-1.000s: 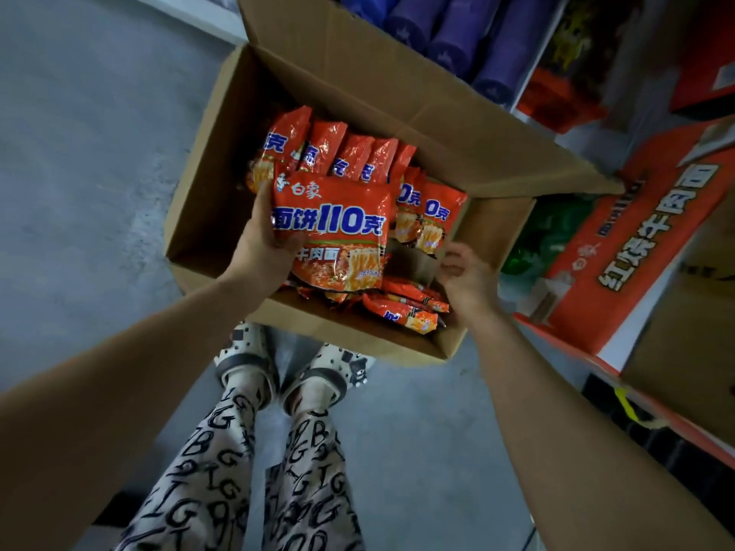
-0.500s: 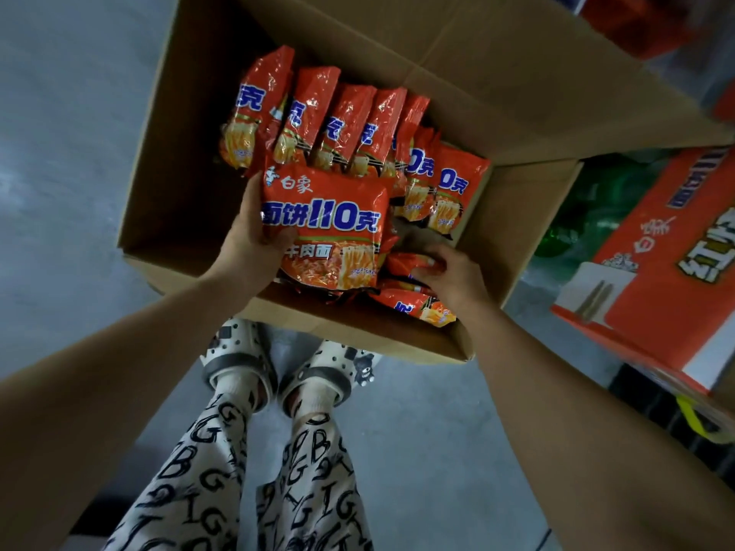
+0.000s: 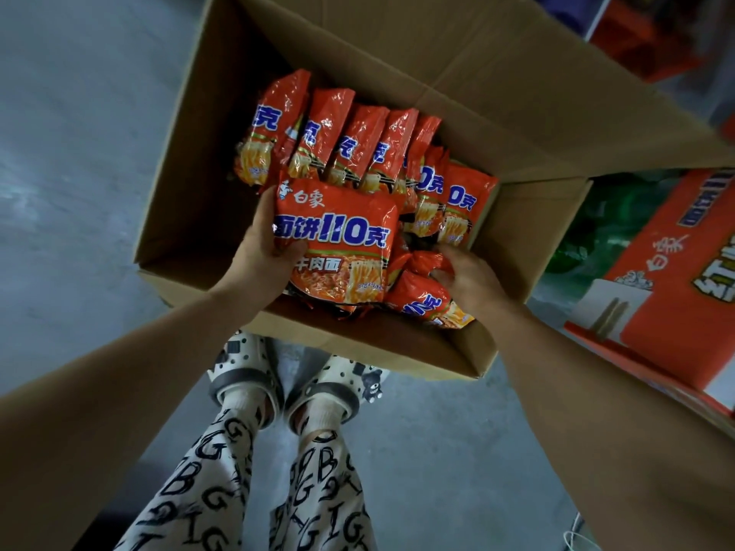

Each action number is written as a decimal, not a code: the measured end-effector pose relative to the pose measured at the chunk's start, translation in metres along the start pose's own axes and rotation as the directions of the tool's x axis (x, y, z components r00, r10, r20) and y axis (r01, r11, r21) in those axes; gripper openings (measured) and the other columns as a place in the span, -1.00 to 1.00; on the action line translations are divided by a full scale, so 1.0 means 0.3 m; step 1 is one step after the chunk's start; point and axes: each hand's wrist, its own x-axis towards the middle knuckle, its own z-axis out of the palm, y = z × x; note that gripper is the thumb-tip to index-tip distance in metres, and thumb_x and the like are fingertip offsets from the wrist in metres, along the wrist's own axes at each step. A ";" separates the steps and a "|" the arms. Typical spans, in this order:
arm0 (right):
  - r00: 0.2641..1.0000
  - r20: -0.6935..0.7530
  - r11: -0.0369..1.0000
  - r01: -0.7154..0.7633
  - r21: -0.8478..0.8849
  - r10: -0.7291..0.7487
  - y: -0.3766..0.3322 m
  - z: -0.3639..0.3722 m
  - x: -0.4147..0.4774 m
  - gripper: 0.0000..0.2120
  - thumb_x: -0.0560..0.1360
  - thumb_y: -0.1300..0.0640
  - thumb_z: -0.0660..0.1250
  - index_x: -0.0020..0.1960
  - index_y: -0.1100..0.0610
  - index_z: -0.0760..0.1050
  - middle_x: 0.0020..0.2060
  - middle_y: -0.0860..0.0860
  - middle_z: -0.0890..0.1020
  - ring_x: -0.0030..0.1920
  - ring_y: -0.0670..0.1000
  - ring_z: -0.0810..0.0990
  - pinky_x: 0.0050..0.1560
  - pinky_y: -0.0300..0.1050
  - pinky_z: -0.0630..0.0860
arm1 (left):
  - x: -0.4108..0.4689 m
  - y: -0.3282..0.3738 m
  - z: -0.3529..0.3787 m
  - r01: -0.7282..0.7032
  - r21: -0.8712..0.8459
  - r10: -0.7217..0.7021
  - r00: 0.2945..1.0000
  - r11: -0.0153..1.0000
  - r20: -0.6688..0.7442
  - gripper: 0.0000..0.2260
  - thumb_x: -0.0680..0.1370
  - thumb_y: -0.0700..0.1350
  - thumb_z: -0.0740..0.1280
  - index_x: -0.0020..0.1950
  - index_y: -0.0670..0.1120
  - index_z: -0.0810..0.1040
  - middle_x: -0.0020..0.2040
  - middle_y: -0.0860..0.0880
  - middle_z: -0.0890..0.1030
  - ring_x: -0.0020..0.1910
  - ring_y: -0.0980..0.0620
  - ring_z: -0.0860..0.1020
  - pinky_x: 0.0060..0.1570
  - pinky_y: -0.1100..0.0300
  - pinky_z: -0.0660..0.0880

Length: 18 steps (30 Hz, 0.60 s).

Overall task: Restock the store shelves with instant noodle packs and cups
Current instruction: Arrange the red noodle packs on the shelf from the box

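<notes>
An open cardboard box point(image 3: 187, 216) stands on the floor and holds several orange instant noodle packs point(image 3: 342, 141) on edge in a row. My left hand point(image 3: 262, 252) grips the left side of a flat stack of orange packs point(image 3: 338, 240), face up, just above the box's near side. My right hand point(image 3: 469, 280) pinches the crumpled end of another orange pack point(image 3: 421, 296) lying at the near right corner of the box.
An orange printed noodle carton point(image 3: 668, 296) lies to the right on a low shelf, with green bottles point(image 3: 612, 220) behind it. The box's far flap point(image 3: 497, 85) stands open. My feet in patterned slippers point(image 3: 294, 387) stand on grey floor right below the box.
My right hand has reached from the box's near rim into the box and taken hold of a loose pack. The view has tilted down closer to the box; my left hand keeps its stack.
</notes>
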 end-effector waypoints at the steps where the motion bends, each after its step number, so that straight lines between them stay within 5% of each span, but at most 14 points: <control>1: 1.000 -0.006 1.000 -0.013 0.006 0.013 -0.003 0.001 -0.005 -0.56 0.61 0.05 0.30 0.47 0.03 0.36 0.39 0.12 0.48 0.35 0.19 0.46 0.35 0.07 0.41 | -0.003 0.001 -0.005 0.001 0.005 -0.001 1.000 1.000 0.000 -0.39 0.61 -0.28 0.25 0.50 0.21 0.09 0.10 0.24 0.48 0.05 0.30 0.49 -0.08 0.29 0.47; 7: 0.977 -0.183 0.993 -0.094 0.072 0.106 -0.053 -0.033 -0.122 -0.57 0.63 0.05 0.26 0.48 0.03 0.34 0.36 0.11 0.50 0.32 0.18 0.48 0.25 -0.02 0.41 | -0.073 0.038 -0.040 0.029 -0.027 -0.029 1.000 0.999 -0.009 -0.32 0.60 -0.27 0.28 0.58 0.14 0.03 0.19 0.15 0.48 0.19 0.12 0.49 0.14 0.00 0.50; 11: 0.959 -0.231 0.981 -0.137 0.140 0.167 -0.115 -0.119 -0.265 -0.62 0.64 0.04 0.24 0.42 0.09 0.38 0.27 0.16 0.53 0.24 0.21 0.52 0.15 -0.01 0.44 | -0.170 0.125 -0.062 0.001 -0.055 -0.001 1.000 0.999 -0.001 -0.34 0.61 -0.27 0.27 0.58 0.10 0.03 0.18 0.14 0.47 0.15 0.17 0.50 0.08 0.09 0.53; 15: 0.930 -0.214 0.906 -0.208 0.368 0.300 -0.205 -0.239 -0.440 -0.69 0.66 0.00 0.18 0.34 0.12 0.38 0.23 0.13 0.56 0.20 0.19 0.56 -0.01 -0.12 0.36 | -0.279 0.248 -0.115 -0.041 -0.064 0.039 0.999 0.997 -0.035 -0.33 0.59 -0.24 0.31 0.58 0.11 0.06 0.32 0.03 0.46 0.24 0.02 0.49 0.17 -0.03 0.51; 18: 0.923 -0.206 0.851 -0.191 0.489 0.325 -0.286 -0.327 -0.560 -0.67 0.67 -0.06 0.15 0.35 0.09 0.36 0.23 0.09 0.58 0.20 0.17 0.57 0.02 -0.10 0.41 | -0.375 0.354 -0.152 -0.108 -0.081 0.104 0.993 0.991 -0.051 -0.38 0.60 -0.30 0.28 0.55 0.09 0.12 0.19 0.13 0.50 0.10 0.18 0.53 0.03 0.12 0.54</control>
